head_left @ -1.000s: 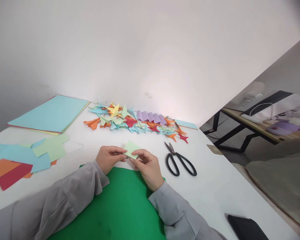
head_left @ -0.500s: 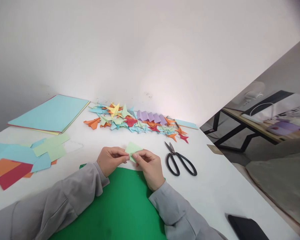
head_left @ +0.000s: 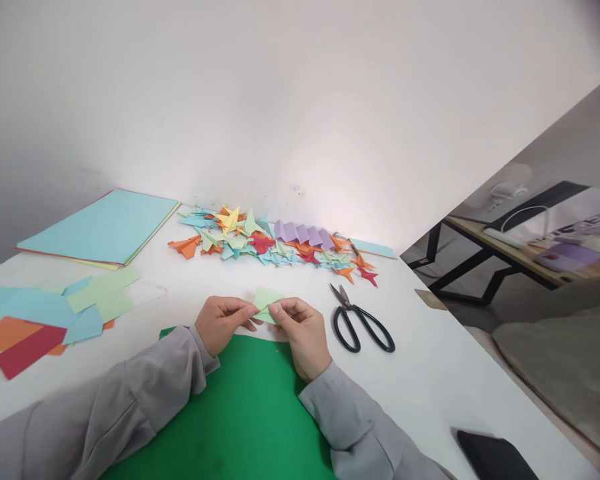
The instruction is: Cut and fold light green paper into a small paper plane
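Note:
A small light-green paper piece (head_left: 266,301) is pinched between both hands just above the white table. My left hand (head_left: 223,323) grips its left edge with closed fingers. My right hand (head_left: 303,331) pinches its lower right part, thumb and forefinger pressed together. Under my wrists lies a large dark-green sheet (head_left: 240,413). Black scissors (head_left: 363,325) lie closed on the table just right of my right hand.
A pile of folded coloured paper shapes (head_left: 275,243) runs along the wall. A stack of light-blue sheets (head_left: 100,228) sits far left, loose coloured scraps (head_left: 45,317) nearer left. A black object (head_left: 493,457) lies at the near right table edge (head_left: 480,347).
My right hand's fingers have slid up and left over the green piece, covering more of it. Both hands stay in nearly the same place.

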Demonstrator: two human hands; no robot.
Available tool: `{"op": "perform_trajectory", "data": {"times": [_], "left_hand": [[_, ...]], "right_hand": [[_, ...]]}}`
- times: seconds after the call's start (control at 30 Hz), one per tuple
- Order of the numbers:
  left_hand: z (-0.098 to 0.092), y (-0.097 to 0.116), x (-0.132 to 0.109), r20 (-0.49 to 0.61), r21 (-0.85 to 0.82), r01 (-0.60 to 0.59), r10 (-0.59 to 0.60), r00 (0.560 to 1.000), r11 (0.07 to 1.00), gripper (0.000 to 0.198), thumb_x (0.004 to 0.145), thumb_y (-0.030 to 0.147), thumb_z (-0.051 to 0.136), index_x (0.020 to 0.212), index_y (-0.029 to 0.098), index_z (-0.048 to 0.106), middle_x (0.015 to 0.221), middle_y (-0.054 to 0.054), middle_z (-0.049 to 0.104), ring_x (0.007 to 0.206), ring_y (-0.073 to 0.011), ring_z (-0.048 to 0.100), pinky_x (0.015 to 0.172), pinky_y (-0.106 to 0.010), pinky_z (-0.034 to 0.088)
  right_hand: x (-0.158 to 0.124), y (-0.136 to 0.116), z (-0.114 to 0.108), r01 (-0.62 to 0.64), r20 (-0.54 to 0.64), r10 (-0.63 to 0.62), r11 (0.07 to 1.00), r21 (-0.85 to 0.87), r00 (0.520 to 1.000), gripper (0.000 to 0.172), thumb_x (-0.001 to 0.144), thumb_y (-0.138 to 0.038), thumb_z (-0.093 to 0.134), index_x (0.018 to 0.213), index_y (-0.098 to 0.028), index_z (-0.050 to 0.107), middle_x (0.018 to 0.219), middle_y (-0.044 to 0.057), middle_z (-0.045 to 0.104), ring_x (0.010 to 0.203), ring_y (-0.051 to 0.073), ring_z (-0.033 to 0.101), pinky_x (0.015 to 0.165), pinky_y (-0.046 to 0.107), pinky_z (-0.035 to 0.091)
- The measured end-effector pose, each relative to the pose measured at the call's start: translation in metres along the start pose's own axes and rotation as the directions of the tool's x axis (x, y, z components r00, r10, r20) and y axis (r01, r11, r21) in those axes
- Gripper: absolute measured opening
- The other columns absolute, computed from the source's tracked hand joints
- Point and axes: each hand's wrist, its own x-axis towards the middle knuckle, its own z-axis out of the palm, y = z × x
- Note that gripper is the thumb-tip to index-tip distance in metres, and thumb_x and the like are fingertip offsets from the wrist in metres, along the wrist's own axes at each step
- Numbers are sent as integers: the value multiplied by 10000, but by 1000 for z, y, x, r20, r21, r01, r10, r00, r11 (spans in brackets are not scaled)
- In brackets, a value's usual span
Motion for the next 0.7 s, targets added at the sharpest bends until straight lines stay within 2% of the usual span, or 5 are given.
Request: {"op": "perform_trajectory", "data": {"times": [0.1, 0.27, 0.43, 0.7], "left_hand": [[2, -1, -1, -1, 4, -27, 27, 1000, 1000, 150, 637, 258, 623, 645, 119, 680, 604, -56, 675, 524, -158, 617, 538, -284, 529], [5, -4, -1, -48, -45, -11, 9, 999, 999, 101, 552, 193, 676, 607, 110, 658, 581, -48, 664, 577, -183, 633, 516, -283, 537], [7, -2, -1, -48, -45, -3, 1, 999, 999, 54, 546, 147, 660, 555, 106, 627, 569, -35, 646, 534, -154, 619, 504, -264, 532], [5, -2, -1, -5, -39, 42, -42, 999, 998, 173, 584, 185, 653, 551, 127, 494, 524, -18, 629, 471, -118, 591, 491, -254, 503]], "right_hand": [[0, 0, 0, -2, -5, 2, 999, 32, 1000, 200, 598, -292, 697, 643, -151, 564, 520, -41, 554, 430, 68, 458, 430, 198, 366], [1, 1, 0, -8, 0, 8, 999, 54, 1000, 212, 582, -265, 710, 648, -151, 544, 522, -46, 561, 429, 61, 464, 428, 186, 368], [0, 1, 1, -14, -9, 15, 996, 93, 1000, 232, 565, -242, 721, 645, -161, 518, 526, -51, 567, 435, 59, 461, 420, 176, 381], [0, 3, 1, -15, -9, 16, 994, 111, 1000, 252, 573, -235, 719, 653, -167, 490, 518, -60, 547, 448, 56, 458, 415, 162, 392]]}}
